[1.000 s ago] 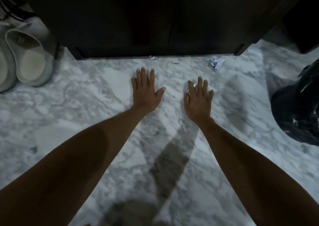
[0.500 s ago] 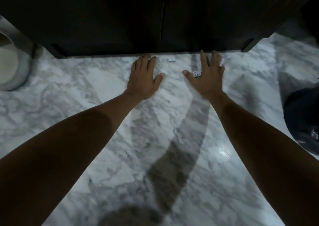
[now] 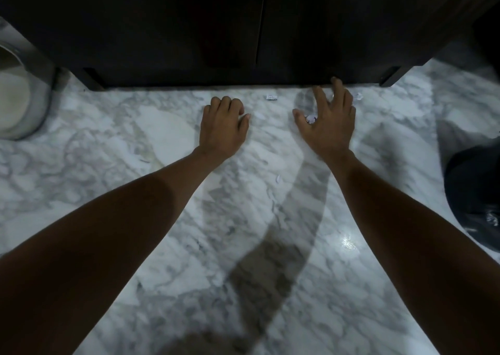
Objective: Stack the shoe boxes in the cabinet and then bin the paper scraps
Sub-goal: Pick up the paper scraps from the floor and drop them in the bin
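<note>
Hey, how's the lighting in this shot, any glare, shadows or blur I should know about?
Head view: dim overall, the cabinet nearly black; one small glare spot on the marble floor; broad soft arm shadows cross the floor between the left hand and right hand; wide-angle bending at the edges; paper scrap slightly soft.

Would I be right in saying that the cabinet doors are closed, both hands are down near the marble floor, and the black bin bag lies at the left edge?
Not quite: the head view shows the black bin bag at the right edge, not the left. The rest holds: the cabinet doors are closed, and the left hand and right hand are down near the marble floor.
</note>
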